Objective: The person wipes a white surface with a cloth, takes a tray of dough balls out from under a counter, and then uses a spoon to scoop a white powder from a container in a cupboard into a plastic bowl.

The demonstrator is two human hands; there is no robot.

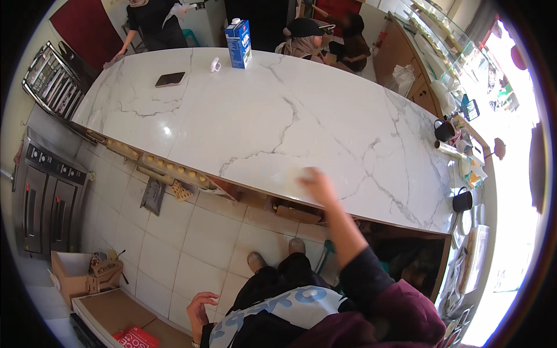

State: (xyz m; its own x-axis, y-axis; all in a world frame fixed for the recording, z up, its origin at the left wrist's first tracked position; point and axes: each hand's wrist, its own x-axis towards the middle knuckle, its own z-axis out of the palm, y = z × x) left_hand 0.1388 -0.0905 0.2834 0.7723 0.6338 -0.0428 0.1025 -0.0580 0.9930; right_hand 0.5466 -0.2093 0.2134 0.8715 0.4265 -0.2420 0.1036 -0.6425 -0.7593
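Observation:
My right hand (317,185) is over the near edge of a white, grey-veined marble-look countertop (243,113). It is blurred by motion, with the fingers bent down towards the surface. A pale smear shows by the fingertips; whether a thing is held there cannot be made out. My left hand (201,309) hangs low at my side, away from the counter, fingers loosely curled and nothing visible in it. Across the counter, at its far edge, stand a blue milk carton (239,44) and a small white plastic object (215,65). A dark phone (170,79) lies left of them.
Two dark mugs (444,130) (462,200) and a film roll (450,149) line the right end. A steel oven (54,195) and a cardboard box (69,278) stand left. One person (152,26) touches the far left corner; others (302,41) are behind the counter.

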